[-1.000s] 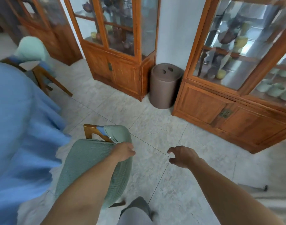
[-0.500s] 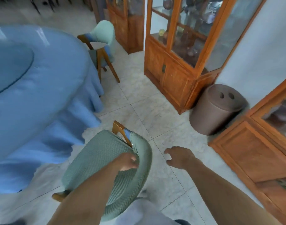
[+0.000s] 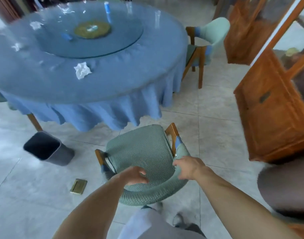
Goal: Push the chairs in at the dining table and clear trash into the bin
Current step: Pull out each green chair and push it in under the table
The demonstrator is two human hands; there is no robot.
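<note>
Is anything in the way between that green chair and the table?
Nothing visible. Only bare floor lies between the chair and the table. The bin stands off to the left, out of the path. Both hands, left and right, are at the chair's back.

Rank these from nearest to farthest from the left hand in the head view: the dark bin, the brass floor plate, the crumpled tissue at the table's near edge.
1. Brass floor plate, on the tiles just left of the left hand.
2. Dark bin, farther left, by the tablecloth hem.
3. Crumpled tissue, up on the blue table, farthest.
</note>
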